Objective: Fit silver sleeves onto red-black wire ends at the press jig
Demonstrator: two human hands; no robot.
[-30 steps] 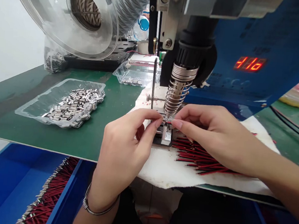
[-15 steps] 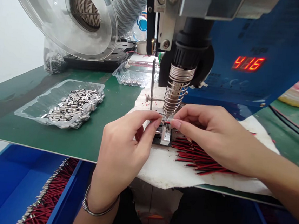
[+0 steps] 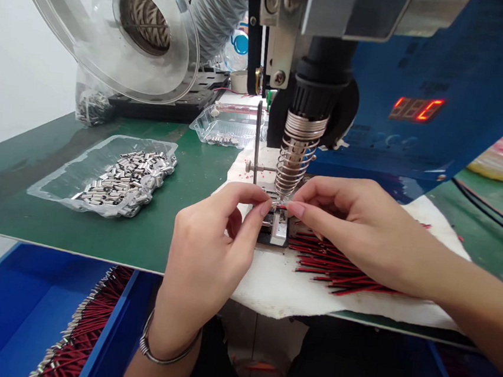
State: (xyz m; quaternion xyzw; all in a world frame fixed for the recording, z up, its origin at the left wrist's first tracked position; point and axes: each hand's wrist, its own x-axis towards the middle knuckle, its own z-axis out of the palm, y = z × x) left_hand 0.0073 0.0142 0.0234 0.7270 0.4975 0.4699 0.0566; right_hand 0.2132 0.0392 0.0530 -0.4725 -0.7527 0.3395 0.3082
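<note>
Pinching a small metal part point(image 3: 274, 204) in our left hand point(image 3: 213, 241) and a red wire point(image 3: 282, 207) in our right hand point(image 3: 354, 228), we hold both at the fixture point(image 3: 279, 231) — under the spring-wrapped tip point(image 3: 295, 168) — beside red-and-black wires point(image 3: 337, 268) on white paper point(image 3: 281, 292).

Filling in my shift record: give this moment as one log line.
left hand: fingertips closed, at fixture | right hand: pinching red wire | spring: above fixture

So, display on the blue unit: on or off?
On: the display on the blue unit glows red, but only some segments are lit; can't tell the reading.
</note>
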